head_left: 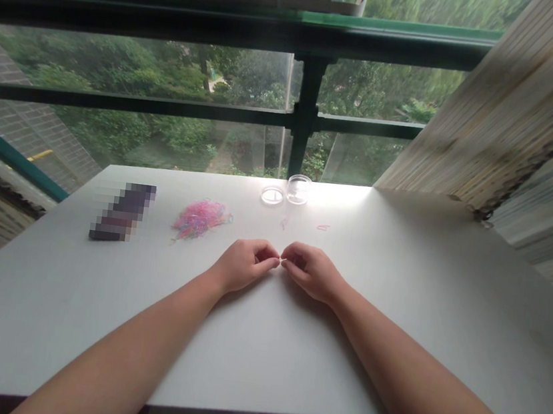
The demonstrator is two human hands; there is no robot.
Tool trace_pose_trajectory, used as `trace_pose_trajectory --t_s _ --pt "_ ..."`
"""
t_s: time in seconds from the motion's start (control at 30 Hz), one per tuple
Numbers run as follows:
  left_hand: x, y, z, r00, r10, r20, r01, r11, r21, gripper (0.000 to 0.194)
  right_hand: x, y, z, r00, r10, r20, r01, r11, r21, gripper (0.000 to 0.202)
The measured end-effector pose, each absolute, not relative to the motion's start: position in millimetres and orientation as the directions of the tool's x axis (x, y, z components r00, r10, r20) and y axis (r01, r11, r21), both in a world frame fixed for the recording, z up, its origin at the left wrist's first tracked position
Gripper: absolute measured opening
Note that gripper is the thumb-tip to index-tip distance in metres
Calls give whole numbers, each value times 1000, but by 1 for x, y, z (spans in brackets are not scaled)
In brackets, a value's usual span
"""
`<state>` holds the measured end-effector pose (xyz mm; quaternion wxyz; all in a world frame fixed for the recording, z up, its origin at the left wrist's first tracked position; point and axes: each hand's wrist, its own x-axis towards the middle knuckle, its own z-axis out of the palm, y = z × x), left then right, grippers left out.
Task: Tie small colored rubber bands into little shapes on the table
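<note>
My left hand (pixel 252 262) and my right hand (pixel 312 269) meet over the middle of the white table (pixel 239 350). Thumb and forefinger are pinched together on each, and the fingertips nearly touch. Whatever sits between them is too small to make out. Just beyond the fingers lie a small pink loop (pixel 283 223) and, to the right, a few pink elastic bands (pixel 323 227). A loose pile of thin elastic bands (pixel 201 219), mostly pink with some other colours, is spread to the left of my left hand.
Near the table's far edge stand a clear round container (pixel 298 191) and a clear round lid (pixel 272 196). A dark, pixelated oblong object (pixel 123 213) lies at the left. Behind the table are a window with a green railing (pixel 309 90) and a striped curtain (pixel 490 106).
</note>
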<state>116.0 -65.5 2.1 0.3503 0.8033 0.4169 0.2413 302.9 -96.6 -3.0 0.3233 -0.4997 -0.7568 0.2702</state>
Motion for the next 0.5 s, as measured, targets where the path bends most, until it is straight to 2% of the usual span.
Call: trace_pose_trajectory --t_s 0.5 --pt "115 -68 4 568 818 93 458 -408 789 23 304 -95 -5 -268 937 224 557 341 -758 8"
